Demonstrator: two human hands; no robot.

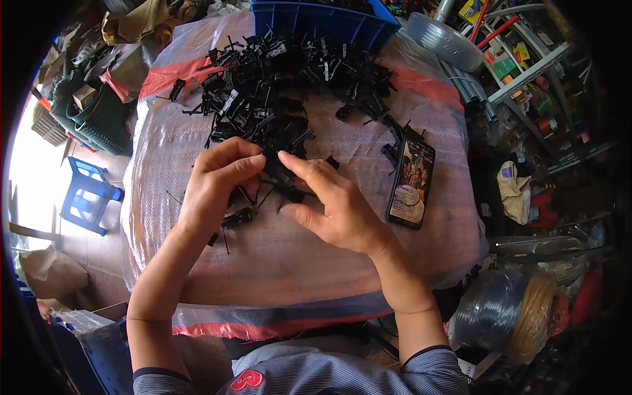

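Many small black plastic parts with thin stems lie in a loose pile (263, 85) on a woven plastic sheet (316, 270). At the pile's near edge my left hand (220, 181) is closed, its thumb pressed to the curled fingers. What it pinches blends into the dark parts behind the fingertips. My right hand (336, 204) faces it from the right, thumb and forefinger spread apart. A black part (286, 189) shows between that thumb and forefinger; contact is unclear. Another black part (238, 217) lies on the sheet below my left hand.
To the right a smartphone (411, 184) lies on the sheet with its screen lit. A blue plastic crate (322, 23) stands behind the pile. Left on the floor is a blue stool (89, 194). Coiled clear tubing (444, 41) and a metal rack (530, 72) crowd the right side.
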